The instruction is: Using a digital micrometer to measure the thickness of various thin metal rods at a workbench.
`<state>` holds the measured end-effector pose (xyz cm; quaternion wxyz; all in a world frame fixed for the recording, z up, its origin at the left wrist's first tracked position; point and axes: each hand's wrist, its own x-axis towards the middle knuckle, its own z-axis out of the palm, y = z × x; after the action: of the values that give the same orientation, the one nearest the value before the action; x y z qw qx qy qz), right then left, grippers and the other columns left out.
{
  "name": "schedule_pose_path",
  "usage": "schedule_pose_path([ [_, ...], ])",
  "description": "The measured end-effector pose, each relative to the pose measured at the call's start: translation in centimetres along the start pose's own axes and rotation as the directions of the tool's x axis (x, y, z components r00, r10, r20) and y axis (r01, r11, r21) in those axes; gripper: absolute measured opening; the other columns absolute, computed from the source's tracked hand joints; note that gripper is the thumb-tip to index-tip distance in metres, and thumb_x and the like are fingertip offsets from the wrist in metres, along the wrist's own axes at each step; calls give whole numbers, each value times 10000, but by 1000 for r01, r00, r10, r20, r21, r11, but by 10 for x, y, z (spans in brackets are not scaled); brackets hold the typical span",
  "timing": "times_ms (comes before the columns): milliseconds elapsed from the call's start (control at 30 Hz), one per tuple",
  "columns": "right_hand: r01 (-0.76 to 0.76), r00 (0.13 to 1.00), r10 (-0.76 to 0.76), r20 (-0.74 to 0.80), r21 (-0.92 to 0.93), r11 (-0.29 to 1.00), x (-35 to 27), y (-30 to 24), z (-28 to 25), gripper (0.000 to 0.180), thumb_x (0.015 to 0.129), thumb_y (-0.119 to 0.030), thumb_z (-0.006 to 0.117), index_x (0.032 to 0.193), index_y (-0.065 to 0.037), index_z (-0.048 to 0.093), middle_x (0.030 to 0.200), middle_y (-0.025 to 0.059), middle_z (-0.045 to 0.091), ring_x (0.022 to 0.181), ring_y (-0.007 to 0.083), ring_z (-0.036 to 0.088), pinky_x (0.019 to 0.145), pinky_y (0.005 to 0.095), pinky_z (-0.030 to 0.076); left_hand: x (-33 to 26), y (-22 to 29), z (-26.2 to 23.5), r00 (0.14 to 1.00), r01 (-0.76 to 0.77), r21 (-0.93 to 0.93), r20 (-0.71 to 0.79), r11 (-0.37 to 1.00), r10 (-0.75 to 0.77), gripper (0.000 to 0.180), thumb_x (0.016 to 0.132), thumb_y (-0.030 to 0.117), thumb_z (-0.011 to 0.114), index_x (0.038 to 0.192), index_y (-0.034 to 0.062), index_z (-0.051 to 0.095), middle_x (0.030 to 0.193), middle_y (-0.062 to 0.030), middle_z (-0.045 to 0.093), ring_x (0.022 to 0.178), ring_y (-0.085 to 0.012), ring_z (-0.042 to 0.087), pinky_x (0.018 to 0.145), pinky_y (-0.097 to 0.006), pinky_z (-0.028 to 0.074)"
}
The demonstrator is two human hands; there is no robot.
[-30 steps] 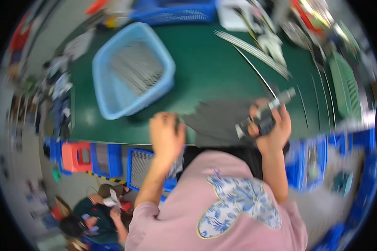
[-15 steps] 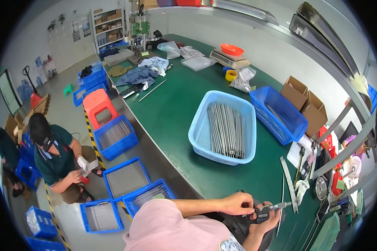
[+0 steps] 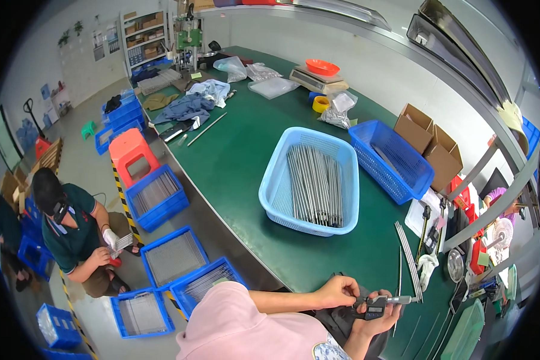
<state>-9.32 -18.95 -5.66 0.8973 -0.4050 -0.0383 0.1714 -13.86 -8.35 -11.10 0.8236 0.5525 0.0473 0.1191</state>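
So we were at the near edge of the green tabletop (image 3: 240, 162), checking a rod with a digital micrometer (image 3: 383, 302). Our right hand (image 3: 379, 316) was clenched around the body of the gauge, cradling it from below with the small display facing up. Our left hand (image 3: 337, 291) had its fingers (image 3: 353, 287) pinched in at the left end of the gauge; it was too small to tell if they were on a thin rod or on the gauge itself.

A few thoughts on doing this bit well, judging from how things sat:

- Both hands hung just above a dark grey cloth (image 3: 342, 312), so a fumble would probably have landed soft. Good habit.
- We'd have wanted the piece square across the measuring faces, not tilted, or the reading goes high.
- Light touch on the thimble end, let it close gently instead of cranking.
- Display kept turned toward us so there's no twisting the wrist afterwards.

The stock sat well apart from our hands: a light blue basket (image 3: 282, 198) full of thin metal rods (image 3: 315, 183) in the middle of the tabletop, with a darker blue basket (image 3: 396, 162) just beside it. A few loose rods (image 3: 409, 258) lay near our right hand. A person (image 3: 72, 228) squatted on the floor to our left, sorting among blue crates (image 3: 156, 198).
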Motion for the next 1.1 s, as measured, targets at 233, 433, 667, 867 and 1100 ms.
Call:
schedule_pose_path([
  [233, 49, 993, -45, 108, -38, 998, -11, -6, -10, 515, 798, -478, 295, 827, 4, 473, 649, 131, 506, 323, 173, 400, 286, 240, 317, -6, -8, 9, 998, 32, -59, -47, 998, -34, 74, 594, -29, 581, 642, -6, 529, 590, -30, 516, 566, -84, 498, 513, -194, 396],
  [433, 96, 981, -97, -168, -16, 995, -19, -15, 16, 365, 827, -363, 319, 839, -15, 429, 632, 130, 465, 421, 177, 435, 258, 236, 325, 2, 0, 0, 966, 218, -124, 172, 968, -195, 112, 512, -18, 609, 549, 23, 511, 591, -32, 521, 553, -95, 482, 500, -216, 388],
  [667, -246, 869, 112, 482, 224, 943, 5, -9, -8, 764, 713, -655, 281, 921, 62, 443, 758, 225, 514, 520, 209, 454, 410, 267, 375, 7, 38, -19, 879, 470, -364, 273, 804, -390, 125, 542, -3, 593, 619, 37, 503, 670, -30, 500, 628, -122, 478, 587, -236, 387],
  [867, -197, 927, 80, 366, 294, 935, 2, -8, -13, 785, 706, -682, 245, 890, 49, 465, 707, 210, 517, 488, 198, 446, 371, 241, 372, 14, 42, -18, 801, 567, -314, 427, 762, -420, 106, 641, -37, 564, 685, 41, 508, 726, -26, 540, 632, -87, 507, 595, -200, 394],
  [1100, -286, 945, 183, 272, 415, 863, -6, -12, -16, 673, 744, -621, 283, 856, 15, 473, 674, 176, 515, 364, 180, 371, 343, 237, 347, -1, 47, -7, 880, 387, -215, 377, 897, -289, 121, 688, -55, 574, 760, 10, 502, 761, -46, 538, 672, -92, 526, 611, -203, 427],
])
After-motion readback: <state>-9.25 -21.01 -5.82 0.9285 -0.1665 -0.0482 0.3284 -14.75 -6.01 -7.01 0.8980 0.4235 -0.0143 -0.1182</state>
